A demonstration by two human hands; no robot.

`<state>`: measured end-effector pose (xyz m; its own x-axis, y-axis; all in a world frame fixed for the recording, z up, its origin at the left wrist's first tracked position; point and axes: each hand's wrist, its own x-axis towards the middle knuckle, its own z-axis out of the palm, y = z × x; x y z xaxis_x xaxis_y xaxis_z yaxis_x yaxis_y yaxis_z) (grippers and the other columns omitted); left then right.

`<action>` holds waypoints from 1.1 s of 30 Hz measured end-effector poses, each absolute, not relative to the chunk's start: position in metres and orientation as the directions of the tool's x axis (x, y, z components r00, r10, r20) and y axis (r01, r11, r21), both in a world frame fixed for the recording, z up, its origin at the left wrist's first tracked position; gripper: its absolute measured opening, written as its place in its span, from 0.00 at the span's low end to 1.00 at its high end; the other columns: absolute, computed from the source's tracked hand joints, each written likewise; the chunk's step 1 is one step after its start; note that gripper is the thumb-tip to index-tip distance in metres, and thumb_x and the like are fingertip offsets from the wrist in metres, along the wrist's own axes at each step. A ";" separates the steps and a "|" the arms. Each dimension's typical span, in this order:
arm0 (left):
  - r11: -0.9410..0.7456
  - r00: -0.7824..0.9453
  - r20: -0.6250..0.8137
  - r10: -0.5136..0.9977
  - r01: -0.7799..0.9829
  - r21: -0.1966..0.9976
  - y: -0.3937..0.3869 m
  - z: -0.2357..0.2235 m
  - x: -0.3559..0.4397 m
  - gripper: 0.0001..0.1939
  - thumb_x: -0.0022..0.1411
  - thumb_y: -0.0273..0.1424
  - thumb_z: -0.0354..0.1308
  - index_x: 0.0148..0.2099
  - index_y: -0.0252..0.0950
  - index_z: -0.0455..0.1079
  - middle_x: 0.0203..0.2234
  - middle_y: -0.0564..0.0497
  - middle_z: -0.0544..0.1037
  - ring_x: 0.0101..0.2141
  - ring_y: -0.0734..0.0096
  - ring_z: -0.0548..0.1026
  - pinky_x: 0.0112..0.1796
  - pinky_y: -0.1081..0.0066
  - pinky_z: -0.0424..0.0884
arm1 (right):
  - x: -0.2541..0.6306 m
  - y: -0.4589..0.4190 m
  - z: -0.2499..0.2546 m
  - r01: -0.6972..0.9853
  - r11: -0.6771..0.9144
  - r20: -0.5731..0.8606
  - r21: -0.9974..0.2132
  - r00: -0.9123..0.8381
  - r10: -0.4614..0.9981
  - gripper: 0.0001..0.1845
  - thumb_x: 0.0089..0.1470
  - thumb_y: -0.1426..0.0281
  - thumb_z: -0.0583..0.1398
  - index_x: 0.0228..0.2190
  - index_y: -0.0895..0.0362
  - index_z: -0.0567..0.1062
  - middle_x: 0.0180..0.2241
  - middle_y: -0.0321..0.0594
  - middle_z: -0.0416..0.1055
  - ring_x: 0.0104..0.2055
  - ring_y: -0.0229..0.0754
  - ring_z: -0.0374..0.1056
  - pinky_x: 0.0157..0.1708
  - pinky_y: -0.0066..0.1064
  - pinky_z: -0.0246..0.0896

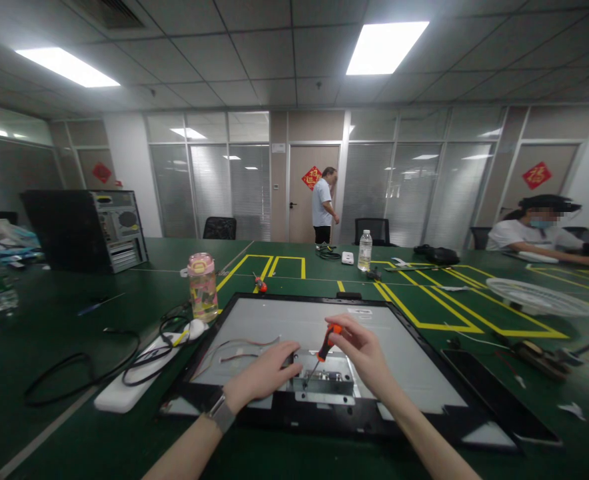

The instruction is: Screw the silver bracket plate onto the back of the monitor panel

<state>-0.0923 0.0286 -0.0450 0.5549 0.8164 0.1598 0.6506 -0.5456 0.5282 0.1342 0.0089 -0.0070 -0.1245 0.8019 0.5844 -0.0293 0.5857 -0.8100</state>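
A flat display panel (399, 347) with a black frame lies back side up on the table in front of me. My right hand (362, 347) grips an orange-and-black screwdriver (328, 343) by its handle, thumb and fingers at the upper end. Its shaft slants down to the left, with the tip at a silver metal bracket (329, 385) at the panel's lower middle. My left hand (267, 370), wearing a watch, rests at the bracket's left end with its fingers extended. Thin wires (239, 347) lie on the panel left of the bracket.
Left of the panel are a white power strip (129, 383), black cables (84, 363) and a pink-lidded bottle (202, 287). An open computer case (84, 230) stands farther left. To the right lies a dark flat slab (494, 393). One person (323, 207) stands behind; another (534, 230) sits right.
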 end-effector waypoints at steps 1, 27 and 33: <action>-0.549 0.557 0.162 0.814 0.649 0.527 0.029 -0.045 -0.092 0.24 0.64 0.43 0.47 0.59 0.38 0.60 0.57 0.46 0.65 0.55 0.61 0.63 0.56 0.64 0.55 | 0.134 0.009 -0.007 0.002 0.615 0.611 -0.789 -0.110 0.784 0.12 0.50 0.61 0.64 0.37 0.51 0.79 0.34 0.40 0.74 0.39 0.46 0.70 0.44 0.39 0.64; -0.547 0.557 0.159 0.815 0.649 0.529 0.028 -0.044 -0.093 0.25 0.64 0.44 0.47 0.59 0.38 0.60 0.57 0.45 0.64 0.55 0.60 0.63 0.56 0.65 0.56 | 0.133 0.007 -0.008 0.000 0.595 0.590 -0.804 -0.134 0.796 0.18 0.56 0.60 0.58 0.47 0.52 0.74 0.36 0.41 0.76 0.44 0.49 0.71 0.47 0.42 0.63; -0.531 0.545 0.149 0.825 0.658 0.534 0.030 -0.048 -0.093 0.25 0.64 0.44 0.47 0.59 0.38 0.60 0.57 0.46 0.64 0.56 0.60 0.63 0.56 0.64 0.55 | 0.124 0.006 -0.012 -0.044 0.588 0.588 -0.808 0.002 0.809 0.10 0.48 0.61 0.64 0.32 0.54 0.77 0.28 0.38 0.75 0.35 0.47 0.73 0.39 0.36 0.66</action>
<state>-0.0930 0.0304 -0.0480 0.5449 0.8252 0.1487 0.6583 -0.5308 0.5338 0.1239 0.0063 -0.0116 0.0024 0.8088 0.5881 -0.0438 0.5877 -0.8079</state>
